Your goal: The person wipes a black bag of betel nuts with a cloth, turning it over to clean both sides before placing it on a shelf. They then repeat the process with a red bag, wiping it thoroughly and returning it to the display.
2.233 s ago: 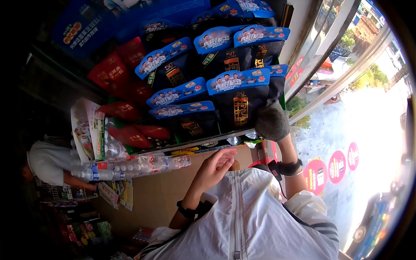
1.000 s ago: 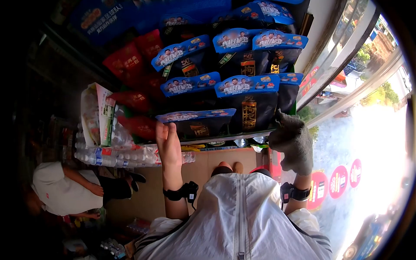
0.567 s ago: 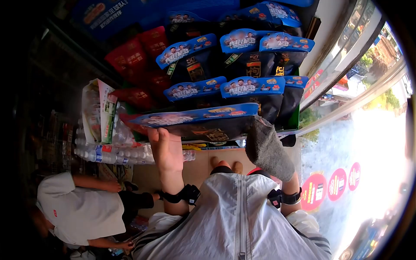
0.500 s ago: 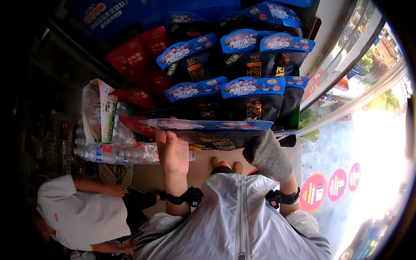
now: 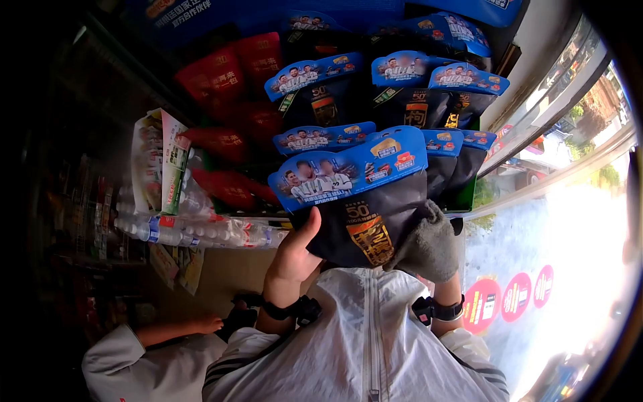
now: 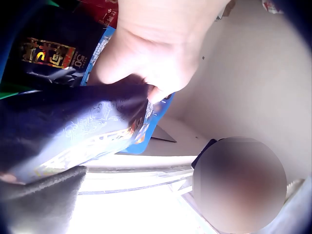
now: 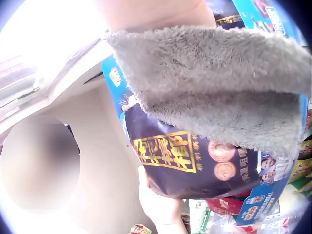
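Shop display (image 5: 474,194) at 12 o'clock, head view; bystander (image 5: 161,365) between 7 and 8, cut off; bottles (image 5: 194,231) at 9. Dark pouch (image 5: 375,224) near centre, hiding part of display's lower row. Grey cloth (image 5: 439,241) covers right hand (image 5: 429,258); grip: can't tell. Left hand (image 5: 293,258) pinches pouch's 9 o'clock side, fingertips behind, unseen. Round coppery emblems (image 7: 222,151): right wrist view only.

Both arms reach forward from the torso, with the left wrist (image 5: 288,309) and right wrist (image 5: 447,308) well apart and banded in black. The left grip (image 5: 293,258) is bare, its thumb (image 5: 307,231) extended, its fingers curled and largely hidden in the head view. The right grip (image 5: 432,249), sheathed in grey cloth, lies level with it; its finger pose cannot be determined.
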Demonstrator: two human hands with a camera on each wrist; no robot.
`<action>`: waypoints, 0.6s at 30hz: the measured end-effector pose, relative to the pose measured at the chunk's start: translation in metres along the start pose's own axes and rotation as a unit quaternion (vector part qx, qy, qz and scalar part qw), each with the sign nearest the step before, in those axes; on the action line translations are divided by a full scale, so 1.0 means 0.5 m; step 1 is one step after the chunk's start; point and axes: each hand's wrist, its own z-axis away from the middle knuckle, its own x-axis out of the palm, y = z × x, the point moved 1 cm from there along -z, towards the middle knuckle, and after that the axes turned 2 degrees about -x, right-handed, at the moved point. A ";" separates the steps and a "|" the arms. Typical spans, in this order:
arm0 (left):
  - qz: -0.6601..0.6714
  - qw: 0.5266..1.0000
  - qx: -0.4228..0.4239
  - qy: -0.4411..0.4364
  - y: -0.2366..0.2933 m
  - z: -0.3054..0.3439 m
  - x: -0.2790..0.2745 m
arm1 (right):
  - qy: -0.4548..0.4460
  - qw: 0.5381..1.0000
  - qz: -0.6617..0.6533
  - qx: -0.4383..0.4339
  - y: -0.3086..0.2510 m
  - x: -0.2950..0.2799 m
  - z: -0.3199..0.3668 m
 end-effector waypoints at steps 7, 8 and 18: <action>-0.027 0.998 0.048 -0.014 0.067 0.024 -0.031 | 0.159 0.957 0.090 0.223 -0.011 0.026 -0.062; -0.029 0.999 0.030 -0.017 0.073 0.033 -0.041 | 0.208 0.944 0.053 0.249 -0.053 0.006 -0.086; -0.132 0.991 0.005 -0.005 0.187 0.078 -0.130 | 0.170 0.965 0.072 0.184 -0.156 0.077 -0.229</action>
